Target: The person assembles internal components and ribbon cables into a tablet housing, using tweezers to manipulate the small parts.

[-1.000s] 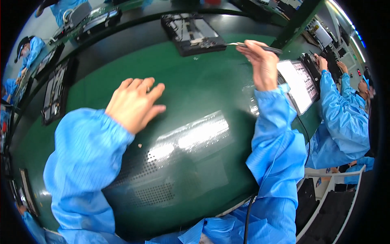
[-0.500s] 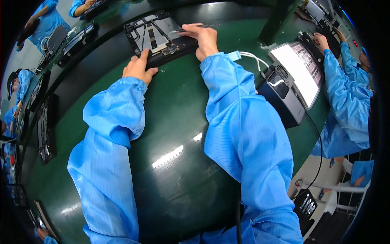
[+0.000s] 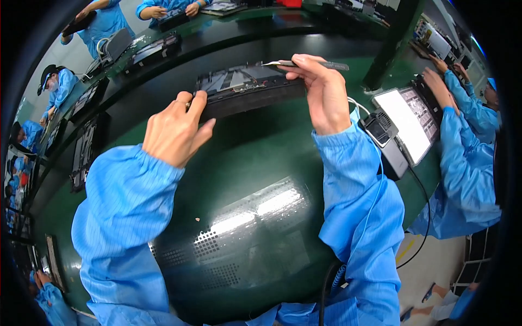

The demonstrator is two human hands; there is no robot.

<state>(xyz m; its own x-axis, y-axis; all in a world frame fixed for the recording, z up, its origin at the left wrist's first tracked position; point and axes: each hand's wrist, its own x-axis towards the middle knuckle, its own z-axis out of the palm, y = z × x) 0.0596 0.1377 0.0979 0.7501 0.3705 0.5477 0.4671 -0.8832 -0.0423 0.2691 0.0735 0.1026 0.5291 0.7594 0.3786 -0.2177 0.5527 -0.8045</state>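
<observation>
An opened tablet-like device [image 3: 234, 80], with grey panels and a thin circuit strip along its near edge, sits in a black frame [image 3: 250, 101] tilted up in front of me. My left hand [image 3: 176, 127] grips the frame's left near corner, fingers along the side and thumb in front. In my right hand [image 3: 326, 89] is a pair of metal tweezers [image 3: 337, 66], pinched between thumb and fingers, the tips pointing left over the device's far right part. The lower fingers of that hand are at the frame's right end; whether they support it I cannot tell.
To the right stand a grey box with a vent [image 3: 392, 157] and a bright light panel [image 3: 401, 126], cables running from the box. A green post [image 3: 392, 46] rises behind. Co-workers in blue sit around, one sleeve [image 3: 467, 152] close on the right. More opened devices [image 3: 87, 149] lie at left.
The device has tilted, its near side now facing me more. My right hand has turned, with the tweezers still held over the device. The view has shifted too.
</observation>
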